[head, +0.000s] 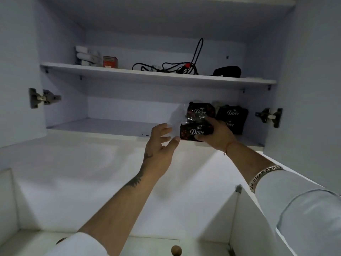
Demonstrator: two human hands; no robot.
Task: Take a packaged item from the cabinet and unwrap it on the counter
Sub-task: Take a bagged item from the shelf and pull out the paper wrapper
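Note:
An open wall cabinet (103, 126) fills the view above me. On its lower shelf at the right are dark Dove packs in clear plastic wrap. My right hand (216, 134) grips the front wrapped Dove pack (195, 131) at the shelf's front edge, thumb beneath and fingers on top. A second dark pack (200, 110) sits stacked above it in the same wrap. More Dove packs (232, 117) stand behind to the right. My left hand (160, 143) is raised just left of the pack, fingers spread, touching the loose clear wrap (175, 119) at most.
The upper shelf (156, 74) carries white boxes (86, 56), a small red box (110, 61), tangled black cables (177, 67) and a black object (227, 71). Both doors stand open with hinges at left (43, 97) and right (270, 117). A wooden knob (176, 250) shows below.

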